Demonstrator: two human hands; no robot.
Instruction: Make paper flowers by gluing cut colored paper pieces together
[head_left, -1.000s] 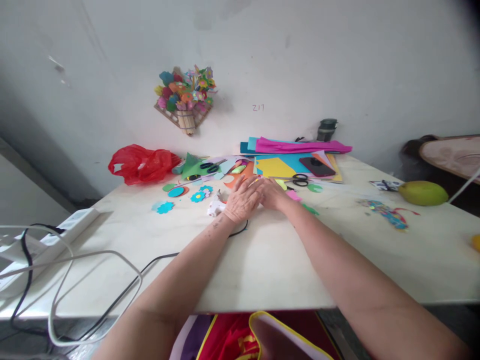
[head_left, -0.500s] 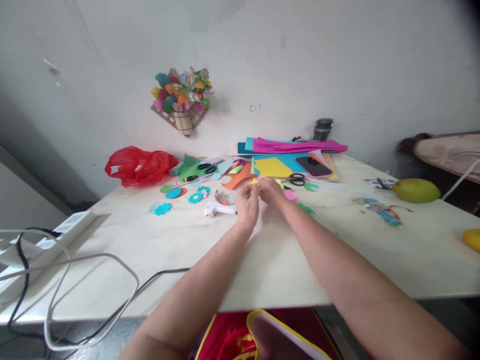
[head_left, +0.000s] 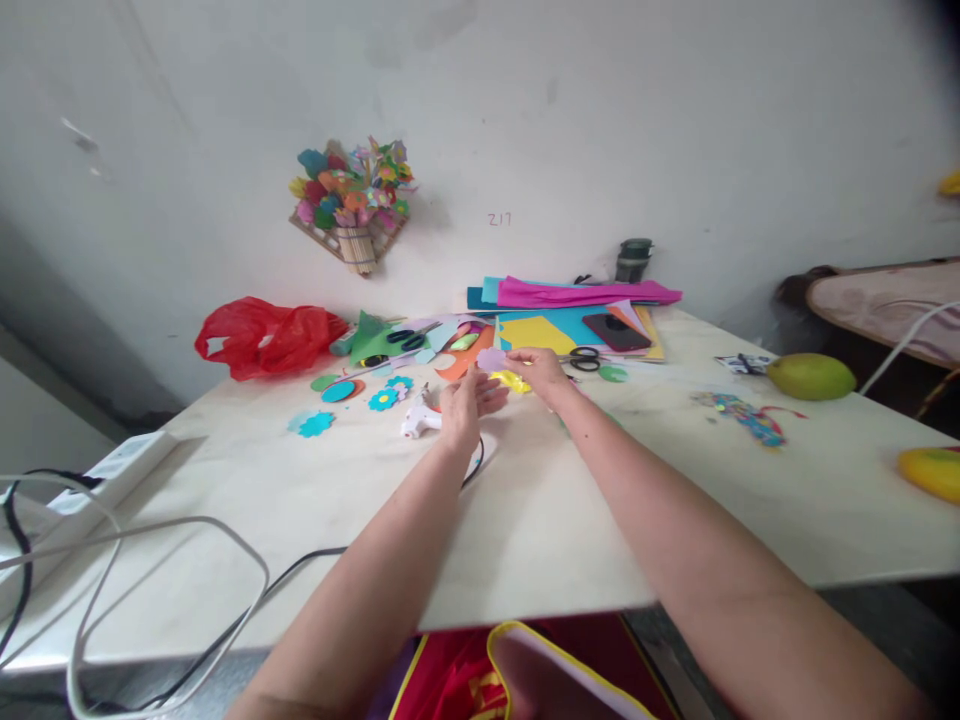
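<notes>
Between the fingertips of my right hand [head_left: 541, 372] is a pale purple scalloped flower cutout [head_left: 492, 361], held up over the table. My left hand [head_left: 469, 403] is beside it with fingers stretched out and nothing visibly in them. Some yellow cutout pieces [head_left: 512, 381] show just below the purple flower, between the hands. Left of my left hand lies a white glue gun [head_left: 421, 415], partly hidden by it. Farther left are blue flowers with yellow centres [head_left: 383, 399], a blue scalloped cutout [head_left: 316, 424] and a blue disc [head_left: 339, 392].
Black-handled scissors [head_left: 585, 359] and a dark phone [head_left: 616, 331] lie near coloured sheets [head_left: 536, 333]. A red plastic bag [head_left: 270, 335] is at back left. A white power strip [head_left: 127, 465] with looping cables occupies the left edge. A green-yellow mango [head_left: 810, 376] sits at right.
My hands have moved apart. The left one has opened and shifted left, and the pale purple flower now shows in my right fingers. The whole view has shifted slightly.
</notes>
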